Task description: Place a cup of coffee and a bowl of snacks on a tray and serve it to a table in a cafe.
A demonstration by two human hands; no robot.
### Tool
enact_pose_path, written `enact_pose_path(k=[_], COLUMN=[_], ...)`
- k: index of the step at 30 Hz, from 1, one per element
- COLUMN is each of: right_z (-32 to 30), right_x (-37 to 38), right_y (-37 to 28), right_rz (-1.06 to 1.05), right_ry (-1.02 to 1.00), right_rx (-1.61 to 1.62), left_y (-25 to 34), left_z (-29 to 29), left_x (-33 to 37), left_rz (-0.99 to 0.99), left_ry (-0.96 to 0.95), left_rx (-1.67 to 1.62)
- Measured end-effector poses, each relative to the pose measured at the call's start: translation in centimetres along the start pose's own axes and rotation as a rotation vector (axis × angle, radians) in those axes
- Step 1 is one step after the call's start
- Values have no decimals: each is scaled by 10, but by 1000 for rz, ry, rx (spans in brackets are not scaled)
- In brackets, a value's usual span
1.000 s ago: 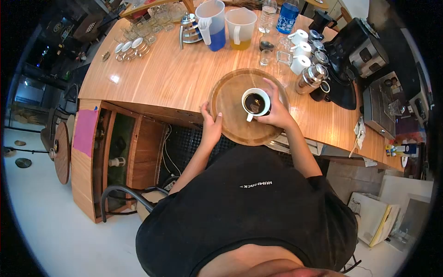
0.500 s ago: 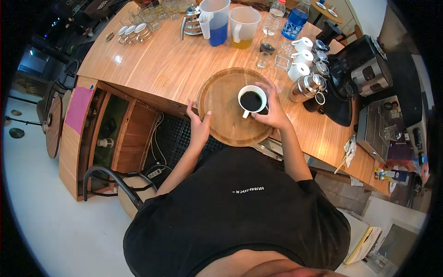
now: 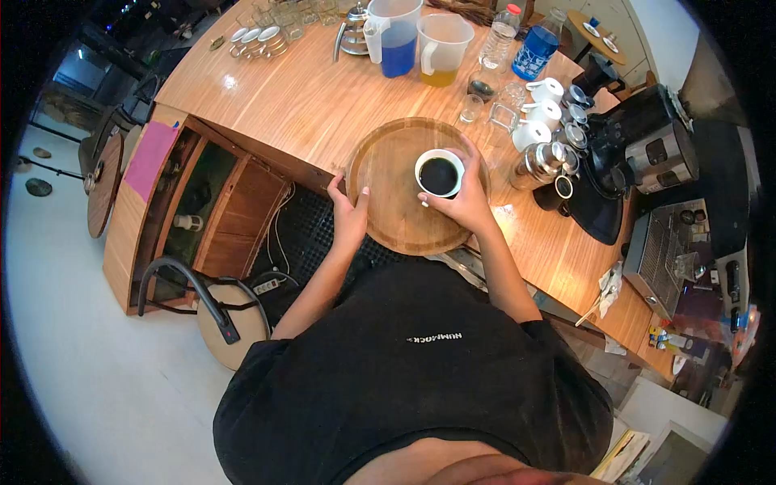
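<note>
As the view looks down past your black shirt, the wooden bench (image 3: 267, 105) is the largest item noted, its front edge running beneath the round wooden tray. On the bench at your far right stands a black appliance (image 3: 651, 129) with a metal container at its side.

The tray (image 3: 384, 194) is directly in front of you and overlaps the bench's front edge; whether the bench or your grip carries its weight, you cannot tell from this view. Beyond it stand two translucent pitchers side by side, one holding blue liquid (image 3: 398, 58), the other yellow liquid (image 3: 438, 78). A metal kettle (image 3: 354, 39) is just left of them.

Your left hand (image 3: 351, 214) is at the tray's left side, thumb above the rim and fingers outside it, the gap between them moderate. Your right hand (image 3: 467, 194) is curved around the right side of a white cup, thumb at the near side, forefinger along the far side.

The cup (image 3: 423, 179) is upright over the right half of the tray and contains dark liquid (image 3: 439, 175). Contact between its base and the tray cannot be confirmed. A small clear glass (image 3: 472, 108) stands beyond the tray.
</note>
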State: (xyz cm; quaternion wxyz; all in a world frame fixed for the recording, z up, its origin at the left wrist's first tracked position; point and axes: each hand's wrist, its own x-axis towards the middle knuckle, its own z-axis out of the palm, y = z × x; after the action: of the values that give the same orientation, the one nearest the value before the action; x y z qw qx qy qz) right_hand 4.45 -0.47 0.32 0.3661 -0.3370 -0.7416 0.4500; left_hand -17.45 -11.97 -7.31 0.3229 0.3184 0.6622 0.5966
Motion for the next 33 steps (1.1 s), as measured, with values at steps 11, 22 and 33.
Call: enact_pose_path(k=[11, 22, 33], right_z=[-31, -53, -35], right_x=[-18, -23, -17], right_y=[31, 10, 2], right_rz=[-62, -122, -108], right_ry=[392, 38, -186], right_rx=[-458, -427, -101], left_y=[1, 17, 15], left_z=[13, 36, 55], left_x=[-27, -71, -97], left_rz=[-38, -59, -128], left_ry=[128, 233, 317], left_rx=[-41, -7, -60])
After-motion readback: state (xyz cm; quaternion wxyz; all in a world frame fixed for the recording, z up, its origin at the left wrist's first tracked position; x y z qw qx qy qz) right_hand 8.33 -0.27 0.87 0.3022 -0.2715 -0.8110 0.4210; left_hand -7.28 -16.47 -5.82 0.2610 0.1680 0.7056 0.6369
